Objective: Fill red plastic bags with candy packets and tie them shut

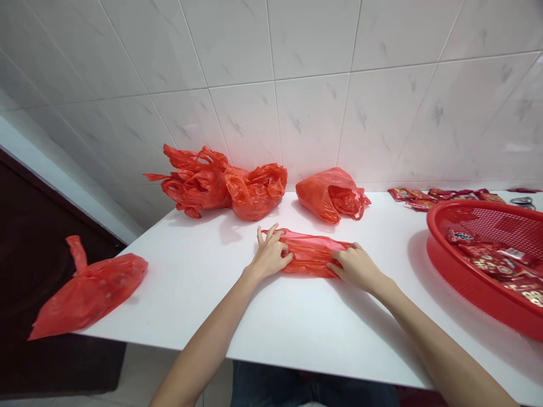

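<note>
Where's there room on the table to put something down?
The biggest bare patch of the white table lies between the red plastic bag at the left end and the left hand. Another runs along the near edge, in front of the right hand and the flattened red bag. Crowded at right around the red basket and packets, and along the wall with more red bags.

No wording can be read: the small glossy red-and-gold packets [494, 263] in the round red plastic basket [449, 217] at three o'clock carry print (white and gold patches, too small and blurred).
</note>
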A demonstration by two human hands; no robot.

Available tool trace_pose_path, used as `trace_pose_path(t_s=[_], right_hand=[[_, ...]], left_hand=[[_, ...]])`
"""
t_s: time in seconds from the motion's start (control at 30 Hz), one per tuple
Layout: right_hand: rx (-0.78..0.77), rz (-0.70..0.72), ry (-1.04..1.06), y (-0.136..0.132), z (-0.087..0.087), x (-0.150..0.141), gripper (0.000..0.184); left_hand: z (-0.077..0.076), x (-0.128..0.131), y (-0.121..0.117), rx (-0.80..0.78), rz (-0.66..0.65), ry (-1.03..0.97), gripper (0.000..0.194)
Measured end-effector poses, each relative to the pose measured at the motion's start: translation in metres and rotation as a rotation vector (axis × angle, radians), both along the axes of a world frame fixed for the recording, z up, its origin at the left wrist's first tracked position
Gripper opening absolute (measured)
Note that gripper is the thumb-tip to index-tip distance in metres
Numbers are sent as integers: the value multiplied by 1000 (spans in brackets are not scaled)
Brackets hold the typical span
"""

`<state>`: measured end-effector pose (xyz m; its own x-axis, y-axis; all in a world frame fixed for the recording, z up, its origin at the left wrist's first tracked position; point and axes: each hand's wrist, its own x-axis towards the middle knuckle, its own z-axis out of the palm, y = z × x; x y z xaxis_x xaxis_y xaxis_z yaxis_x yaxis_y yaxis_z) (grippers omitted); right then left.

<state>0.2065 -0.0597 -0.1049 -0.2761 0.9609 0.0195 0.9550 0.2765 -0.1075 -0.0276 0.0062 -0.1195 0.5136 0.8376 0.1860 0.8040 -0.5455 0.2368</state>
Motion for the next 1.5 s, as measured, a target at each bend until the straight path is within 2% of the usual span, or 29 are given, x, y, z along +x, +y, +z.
trace_pose_path(t_s=[0.13, 0.27, 0.37, 0.47, 0.67, 0.83, 0.93, 1.03, 1.13, 1.2, 1.23, 1.4, 1.5], right_hand=[[-50, -170, -86, 4, -1, 7, 31], [-88, -246, -116, 3, 1, 12, 22], [-110, -232, -104, 2, 4, 16, 23], [-111, -180, -25, 1, 7, 20, 15], [-16, -155, 18, 4, 7, 18, 8], [-19, -181, -53, 4, 4, 12, 13], [-18, -154, -58, 3, 3, 8, 7], [-2, -88, -30, 1, 2, 2, 14], [19, 37, 22, -1, 2, -4, 14], [7, 106, 46, -2, 1, -6, 6], [-12, 115, 47, -1, 1, -6, 9], [-119, 38, -10, -2, 4, 4, 30], [-164, 41, -16, -3, 5, 11, 42]], left_hand=[[9, -8, -6, -124, -87, 16, 14], [14, -9, -11, -153, -87, 9, 7], [14, -9, -13, -126, -71, -10, 18], [12, -9, -13, -60, -93, -73, 18], [-1, 2, -16, 177, -254, -321, 17], [-7, 12, -23, 335, -339, -361, 18], [-8, 14, -24, 309, -409, -299, 21], [-8, 14, -23, 170, -468, -201, 22], [-6, 15, -24, 35, -417, -112, 18], [-4, 14, -25, -38, -375, -59, 23], [-2, 13, -26, -68, -351, -35, 28], [0, 2, -21, -149, -180, 59, 52], [1, -6, -18, -181, -113, 75, 65]])
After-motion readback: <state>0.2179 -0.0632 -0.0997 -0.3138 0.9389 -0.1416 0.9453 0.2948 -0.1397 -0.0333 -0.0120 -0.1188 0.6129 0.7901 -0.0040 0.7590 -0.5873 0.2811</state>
